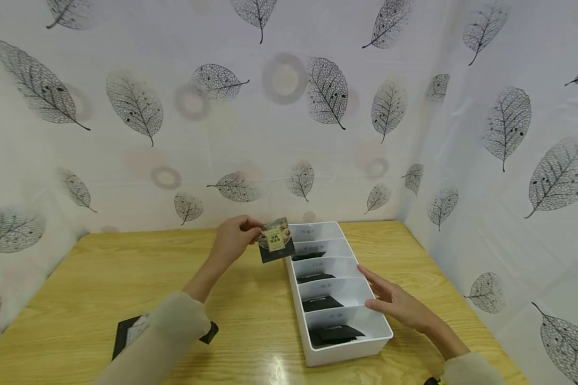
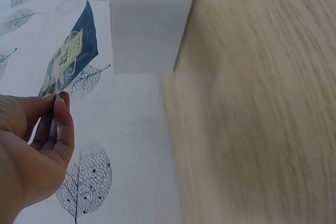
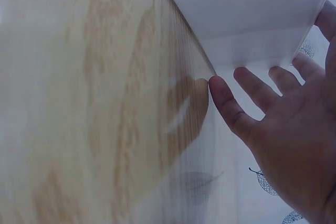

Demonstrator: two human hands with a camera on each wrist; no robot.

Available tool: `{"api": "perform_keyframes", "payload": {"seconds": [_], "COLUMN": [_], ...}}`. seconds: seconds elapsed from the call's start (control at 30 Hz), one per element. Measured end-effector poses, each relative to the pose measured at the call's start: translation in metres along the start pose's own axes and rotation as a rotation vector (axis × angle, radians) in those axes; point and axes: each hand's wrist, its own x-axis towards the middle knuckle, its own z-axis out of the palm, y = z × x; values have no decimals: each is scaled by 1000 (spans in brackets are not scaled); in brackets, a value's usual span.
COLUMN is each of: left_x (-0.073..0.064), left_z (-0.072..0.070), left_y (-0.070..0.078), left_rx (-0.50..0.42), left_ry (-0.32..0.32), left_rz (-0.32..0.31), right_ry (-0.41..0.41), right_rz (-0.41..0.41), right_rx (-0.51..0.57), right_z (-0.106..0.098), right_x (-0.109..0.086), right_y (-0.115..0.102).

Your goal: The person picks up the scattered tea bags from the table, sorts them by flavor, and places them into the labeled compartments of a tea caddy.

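Observation:
My left hand (image 1: pixel 235 240) pinches a dark tea sachet (image 1: pixel 276 241) by its edge, between thumb and fingers. The sachet has a yellow label and a printed picture, and it hangs in the air at the far left corner of a white divided box (image 1: pixel 298 321). In the left wrist view the sachet (image 2: pixel 73 51) is tilted, its label facing the camera. My right hand (image 1: pixel 404 307) is at the box's right side, fingers extended. In the right wrist view the fingertips of that hand (image 3: pixel 294 129) touch the box's outer wall (image 3: pixel 252 14), with the thumb up near the rim.
Dark sachets (image 1: pixel 336 334) lie in several of the box's labelled compartments. On the table (image 1: pixel 250 331) at the near left, more dark packets (image 1: pixel 125 334) lie partly hidden behind my left forearm. A leaf-patterned cloth (image 1: pixel 279 133) stands behind the table and along its sides.

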Motion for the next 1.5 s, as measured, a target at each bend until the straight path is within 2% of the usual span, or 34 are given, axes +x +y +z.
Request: {"api": "perform_keyframes", "payload": {"seconds": [0.13,0.3,0.43,0.53,0.6,0.8,1.0,1.13,1.23,1.33,1.5], "left_x": [8,14,18,19,19,14,8,6,6,8,10], "left_z": [11,29,46,59,66,81,86,88,88,89,91], "left_y": [12,24,29,28,25,10,-6,-13,-14,-12,-2], "left_rx": [-11,-10,37,84,118,269,365,422,464,552,786], "left_ry": [98,228,266,260,244,169,113,105,113,97,-9], "left_rz": [72,274,405,455,464,439,465,481,489,471,391], "right_ry": [3,6,4,-3,-5,-10,1,5,8,9,5], "right_rz": [-13,-10,-18,-33,-33,-34,-19,-7,-6,-11,-6], "right_rx": [-8,-25,-27,-24,-18,-8,-19,-31,-33,-30,-15], "right_z": [0,0,0,1,1,1,1,1,1,1,1], "right_x": [0,0,1,2,2,3,3,2,1,1,0], "right_y": [-1,-1,-1,0,0,0,-1,-1,-1,-1,0]}}
